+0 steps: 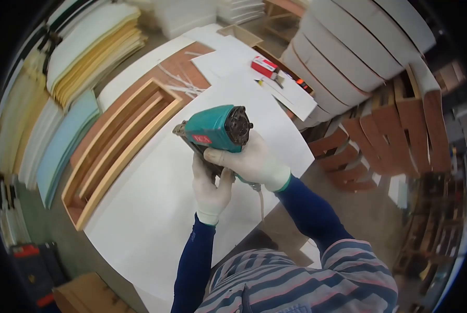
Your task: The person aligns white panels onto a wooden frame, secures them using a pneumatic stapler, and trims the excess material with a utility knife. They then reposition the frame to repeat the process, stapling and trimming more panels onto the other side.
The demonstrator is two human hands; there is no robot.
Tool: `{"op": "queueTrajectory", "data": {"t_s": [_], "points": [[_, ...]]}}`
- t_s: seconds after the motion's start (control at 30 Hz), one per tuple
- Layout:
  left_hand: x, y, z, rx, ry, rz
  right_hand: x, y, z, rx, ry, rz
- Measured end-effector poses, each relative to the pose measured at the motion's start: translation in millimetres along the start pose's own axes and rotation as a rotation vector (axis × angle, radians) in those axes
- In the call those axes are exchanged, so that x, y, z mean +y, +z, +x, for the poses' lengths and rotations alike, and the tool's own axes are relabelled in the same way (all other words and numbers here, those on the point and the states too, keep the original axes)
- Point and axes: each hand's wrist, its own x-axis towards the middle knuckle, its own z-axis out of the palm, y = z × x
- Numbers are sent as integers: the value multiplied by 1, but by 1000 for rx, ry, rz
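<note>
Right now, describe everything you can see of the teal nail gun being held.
The nail gun has a teal body with a red label on its side and a dark round cap facing the camera. A dark magazine runs beneath it. It is held tilted above the white panel. The gloved right hand grips it from the right, the gloved left hand from below.

Both hands gloved (white), close together at centre. Left hand (211, 189) sits at 7 o'clock of right hand (254, 163), fingers curled under the nail gun (217, 128). Right hand is clasped on it from 5 o'clock. Forearms (navy sleeves) rise from 6 o'clock, elbows bent.
</note>
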Motion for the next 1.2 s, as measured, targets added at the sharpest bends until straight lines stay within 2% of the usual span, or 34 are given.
{"op": "queueTrajectory", "data": {"t_s": [0.07,0.13,0.23,0.27,0.3,0.33,0.37,0.4,0.47,0.5,0.53,0.57,0.6,0.63,0.67,0.73,0.8,0.83,0.97,1.0,1.03,1.1,1.17,1.2], "points": [[-3,14,-11,-12,82,28,0,-3,-25,53,6,23],[2,29,-27,-19,149,19,-2,-6,-51,169,-146,24],[15,53,-51,18,-46,3,-18,-29,-76,164,-60,-104],[19,59,-53,7,-103,-18,-16,-39,-76,162,-181,-74],[25,59,-59,-3,-246,26,-22,-51,-73,166,-135,18],[21,67,-64,19,-55,35,-27,-64,-70,174,-84,118],[15,74,-69,34,131,47,-20,-81,-60,123,-172,202],[10,72,-74,4,-30,104,-25,-93,-51,137,-204,230],[26,70,-65,-16,-446,27,-16,-121,-21,91,-185,235],[26,76,-58,44,-477,-11,-4,-137,-3,-23,-195,243],[19,78,-53,105,-413,70,10,-163,13,-188,-252,12],[11,84,-47,163,-345,151,41,-204,40,-359,-320,-60],[10,93,-41,235,-337,101,59,-242,54,-351,-176,130],[7,95,-39,272,-350,204,77,-284,79,-151,-15,0],[4,98,-35,311,-358,299,116,-312,112,181,-6,-197],[1,105,-29,343,-350,357,203,-366,177,610,102,-707],[-5,112,-23,413,-394,501,228,-382,218,568,216,-891],[0,125,-19,457,-426,435,241,-387,237,588,197,-1000],[-4,140,-11,519,-438,506,285,-418,278,441,244,-990],[-2,132,-13,496,-408,533,287,-412,271,393,251,-991],[1,131,-14,471,-387,561,289,-413,262,430,207,-985],[1,132,-11,466,-386,568,288,-427,246,318,229,-1114],[4,138,-3,468,-392,579,248,-444,211,299,218,-1095],[7,142,3,427,-358,684,221,-449,190,297,199,-1061]]}}
